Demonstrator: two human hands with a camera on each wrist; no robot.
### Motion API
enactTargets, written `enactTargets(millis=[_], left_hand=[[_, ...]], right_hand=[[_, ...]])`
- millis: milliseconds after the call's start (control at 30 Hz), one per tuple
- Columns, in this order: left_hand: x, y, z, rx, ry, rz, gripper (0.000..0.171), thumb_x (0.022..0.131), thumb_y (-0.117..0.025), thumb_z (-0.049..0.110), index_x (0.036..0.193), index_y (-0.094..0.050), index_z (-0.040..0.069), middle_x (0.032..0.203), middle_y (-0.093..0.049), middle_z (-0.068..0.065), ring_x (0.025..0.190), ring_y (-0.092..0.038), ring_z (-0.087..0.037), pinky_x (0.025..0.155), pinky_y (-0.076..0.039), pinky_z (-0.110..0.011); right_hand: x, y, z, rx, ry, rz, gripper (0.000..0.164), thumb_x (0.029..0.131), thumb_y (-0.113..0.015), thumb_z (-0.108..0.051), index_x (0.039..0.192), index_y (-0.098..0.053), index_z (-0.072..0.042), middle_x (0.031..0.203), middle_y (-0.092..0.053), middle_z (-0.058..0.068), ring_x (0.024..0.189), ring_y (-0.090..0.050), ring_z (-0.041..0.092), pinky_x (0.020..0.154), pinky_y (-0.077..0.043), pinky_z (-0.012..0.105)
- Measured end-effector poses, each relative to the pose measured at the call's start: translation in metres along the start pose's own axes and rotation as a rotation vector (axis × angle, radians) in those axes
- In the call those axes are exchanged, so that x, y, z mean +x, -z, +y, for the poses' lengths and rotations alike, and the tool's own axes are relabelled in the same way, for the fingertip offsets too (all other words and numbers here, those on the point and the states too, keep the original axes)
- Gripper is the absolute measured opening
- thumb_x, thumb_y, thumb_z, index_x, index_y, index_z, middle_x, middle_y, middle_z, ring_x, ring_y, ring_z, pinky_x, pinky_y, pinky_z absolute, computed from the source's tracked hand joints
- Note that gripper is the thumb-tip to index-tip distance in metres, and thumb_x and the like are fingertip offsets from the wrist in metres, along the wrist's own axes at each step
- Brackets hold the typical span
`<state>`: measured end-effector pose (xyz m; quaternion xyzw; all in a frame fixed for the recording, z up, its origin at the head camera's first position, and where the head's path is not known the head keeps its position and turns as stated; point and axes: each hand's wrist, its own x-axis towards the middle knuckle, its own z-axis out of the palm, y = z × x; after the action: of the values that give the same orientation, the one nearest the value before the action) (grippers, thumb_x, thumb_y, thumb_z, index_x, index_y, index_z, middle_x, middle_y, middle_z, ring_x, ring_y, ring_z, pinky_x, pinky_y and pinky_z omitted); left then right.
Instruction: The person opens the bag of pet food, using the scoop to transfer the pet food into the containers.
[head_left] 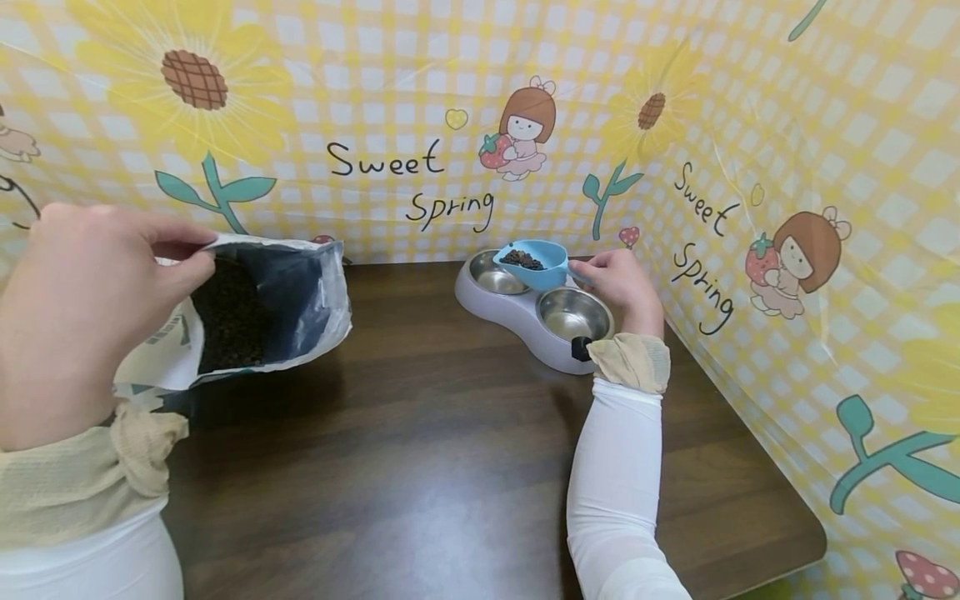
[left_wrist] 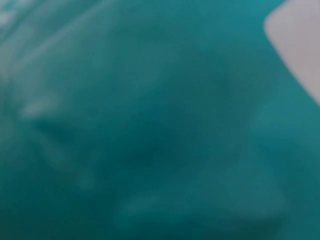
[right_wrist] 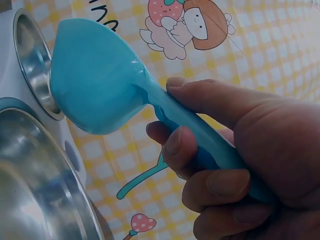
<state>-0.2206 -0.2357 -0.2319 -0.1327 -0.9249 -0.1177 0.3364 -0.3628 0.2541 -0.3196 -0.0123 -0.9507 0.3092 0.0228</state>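
My left hand [head_left: 97,292] pinches the top edge of a pouch [head_left: 318,304] between thumb and fingers. The pouch gapes toward the right, and dark brown kibble [head_left: 228,325] lies inside it. A blurred teal surface [left_wrist: 165,125] fills the left wrist view. With curled fingers my right hand [head_left: 621,287] grips the handle of a light blue scoop [head_left: 553,273]. Small dark kibble [head_left: 521,260] sits in the scoop, which hovers above the back-left steel bowl [head_left: 491,279]. In the right wrist view the scoop's underside [right_wrist: 95,75] shows, with the fingers [right_wrist: 215,185] wrapped round its handle.
A pale lilac double feeder [head_left: 517,318] holds the two steel bowls; the front-right bowl [head_left: 573,315] lies below my right wrist. The dark wooden table [head_left: 420,467] meets a yellow checked cloth wall [head_left: 375,83] at the back and right.
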Motion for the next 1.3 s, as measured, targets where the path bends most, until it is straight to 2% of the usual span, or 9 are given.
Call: enactTargets(millis=[233, 500, 800, 967, 1167, 1300], left_hand=[[0.0, -0.001, 0.001, 0.009, 0.002, 0.006, 0.024, 0.08, -0.061, 0.009, 0.091, -0.078, -0.004, 0.077, -0.074, -0.028, 0.055, -0.057, -0.049, 0.065, -0.034, -0.058], [0.0, -0.001, 0.002, 0.01, 0.028, -0.016, 0.024, 0.081, -0.061, 0.008, 0.093, -0.077, -0.005, 0.08, -0.073, -0.029, 0.057, -0.056, -0.049, 0.07, -0.035, -0.059], [0.0, -0.002, 0.003, 0.031, 0.011, 0.015, 0.023, 0.08, -0.062, 0.008, 0.091, -0.077, -0.005, 0.079, -0.074, -0.029, 0.056, -0.054, -0.048, 0.063, -0.036, -0.057], [0.0, -0.002, 0.003, 0.026, 0.015, 0.017, 0.023, 0.08, -0.062, 0.009, 0.09, -0.078, -0.004, 0.078, -0.073, -0.029, 0.055, -0.053, -0.049, 0.061, -0.036, -0.057], [-0.001, -0.002, 0.003, 0.008, 0.01, 0.019, 0.022, 0.08, -0.062, 0.009, 0.091, -0.078, -0.004, 0.078, -0.074, -0.028, 0.051, -0.052, -0.046, 0.065, -0.035, -0.057], [-0.001, -0.002, 0.002, 0.006, 0.028, 0.001, 0.023, 0.081, -0.062, 0.009, 0.093, -0.077, -0.004, 0.08, -0.074, -0.029, 0.054, -0.054, -0.047, 0.069, -0.036, -0.059]], right_hand=[[-0.001, -0.001, -0.006, -0.007, -0.003, 0.021, 0.043, 0.095, -0.06, -0.041, 0.098, -0.076, -0.001, 0.095, -0.07, 0.016, 0.083, -0.056, 0.025, 0.067, -0.042, 0.031], [-0.002, -0.002, -0.012, -0.045, -0.006, 0.037, 0.043, 0.094, -0.061, -0.042, 0.097, -0.077, -0.002, 0.096, -0.072, 0.017, 0.08, -0.058, 0.025, 0.065, -0.044, 0.032], [-0.002, -0.004, -0.019, -0.102, -0.008, 0.058, 0.042, 0.091, -0.063, -0.045, 0.095, -0.079, -0.006, 0.091, -0.073, 0.012, 0.077, -0.058, 0.022, 0.06, -0.042, 0.031], [-0.001, -0.005, -0.021, -0.116, 0.009, 0.056, 0.041, 0.091, -0.064, -0.043, 0.097, -0.079, -0.004, 0.086, -0.072, 0.012, 0.076, -0.058, 0.023, 0.06, -0.043, 0.031], [0.002, -0.009, -0.025, -0.088, 0.013, 0.049, 0.039, 0.091, -0.066, -0.039, 0.1, -0.079, -0.003, 0.088, -0.074, 0.016, 0.078, -0.059, 0.024, 0.063, -0.043, 0.031], [0.004, -0.011, -0.028, -0.094, 0.004, 0.051, 0.04, 0.091, -0.066, -0.04, 0.103, -0.079, -0.004, 0.091, -0.075, 0.017, 0.079, -0.059, 0.024, 0.059, -0.041, 0.031]])
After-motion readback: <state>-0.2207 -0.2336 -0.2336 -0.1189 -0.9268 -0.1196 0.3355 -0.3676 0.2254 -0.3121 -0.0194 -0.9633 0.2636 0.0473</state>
